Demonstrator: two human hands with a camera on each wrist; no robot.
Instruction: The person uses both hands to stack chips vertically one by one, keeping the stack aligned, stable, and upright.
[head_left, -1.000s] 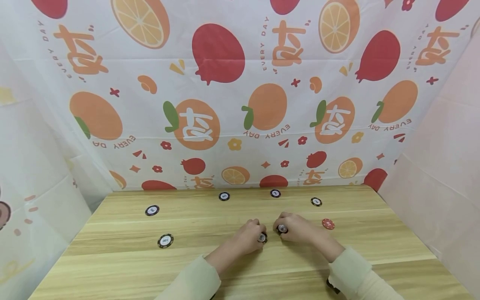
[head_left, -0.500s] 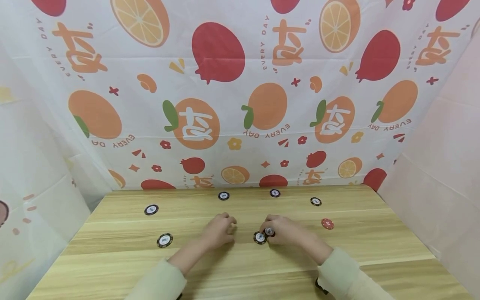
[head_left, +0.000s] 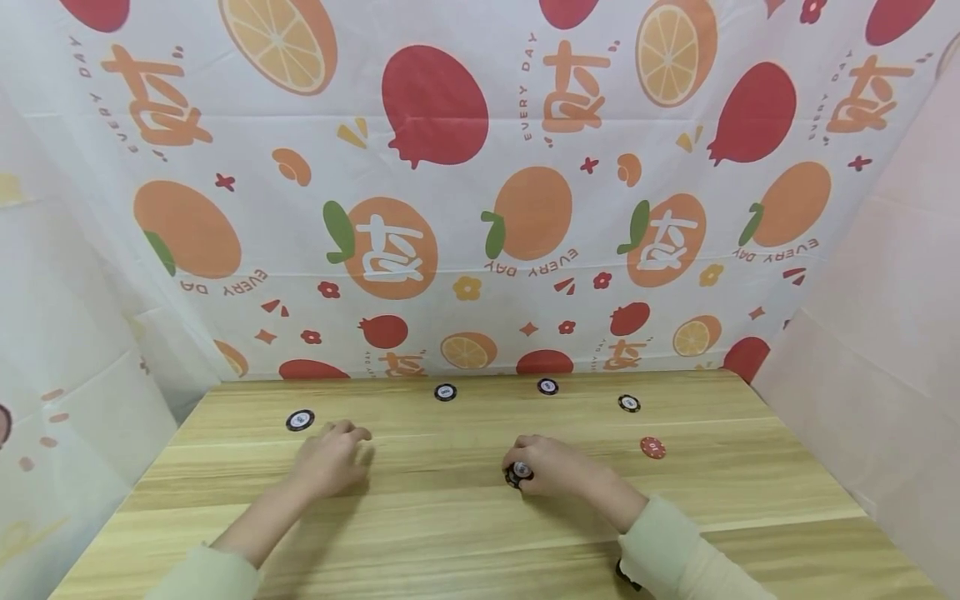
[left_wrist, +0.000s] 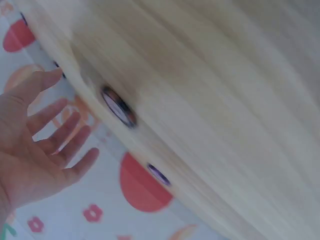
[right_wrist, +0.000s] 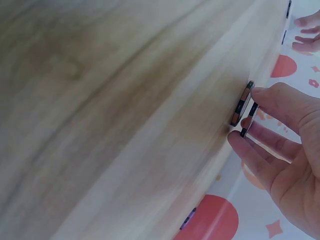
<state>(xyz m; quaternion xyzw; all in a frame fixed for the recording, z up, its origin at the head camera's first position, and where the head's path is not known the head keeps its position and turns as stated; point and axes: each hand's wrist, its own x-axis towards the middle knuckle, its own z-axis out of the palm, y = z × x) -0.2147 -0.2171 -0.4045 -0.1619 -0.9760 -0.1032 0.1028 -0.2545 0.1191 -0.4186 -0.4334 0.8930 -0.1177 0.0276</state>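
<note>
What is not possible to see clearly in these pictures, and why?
Head view: number on lower poker chip, hidden by held poker chip and right hand.
Head view: black object, partly covered by right sleeve.
Left wrist view: number on nearest poker chip, blurred and slanted.

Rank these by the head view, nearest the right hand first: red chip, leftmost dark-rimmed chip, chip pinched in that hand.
1. Pinched chip: in the grip of the right hand.
2. Red chip: to the right of that hand, on the table.
3. Leftmost dark-rimmed chip: far to the left, past the left hand.
</note>
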